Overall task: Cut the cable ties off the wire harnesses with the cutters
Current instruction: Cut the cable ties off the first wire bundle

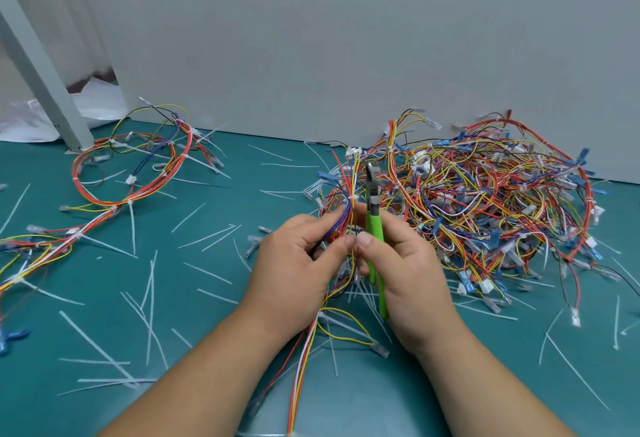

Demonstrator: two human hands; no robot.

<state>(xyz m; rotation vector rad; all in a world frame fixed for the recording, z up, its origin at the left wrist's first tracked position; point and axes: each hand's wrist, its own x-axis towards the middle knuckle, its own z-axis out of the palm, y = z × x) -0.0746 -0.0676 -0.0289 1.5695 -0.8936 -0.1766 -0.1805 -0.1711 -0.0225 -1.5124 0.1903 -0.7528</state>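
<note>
Left hand (pixel 294 263) grips harness (pixel 349 184), right hand (pixel 412 270) cutters (pixel 374 225).

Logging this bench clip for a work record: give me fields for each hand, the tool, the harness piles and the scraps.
left hand: grips held harness
right hand: holds green cutters, tip up beside that harness
right pile: tangled harnesses against the wall
left group: looped harnesses, ties on
scraps: white tie tails strewn over teal mat

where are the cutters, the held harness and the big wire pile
cutters (pixel 374 225): head view, on the green handle.
held harness (pixel 344 211): head view, on the wire bundle left of the handle.
wire pile (pixel 491 201): head view, middle of the heap.
</note>
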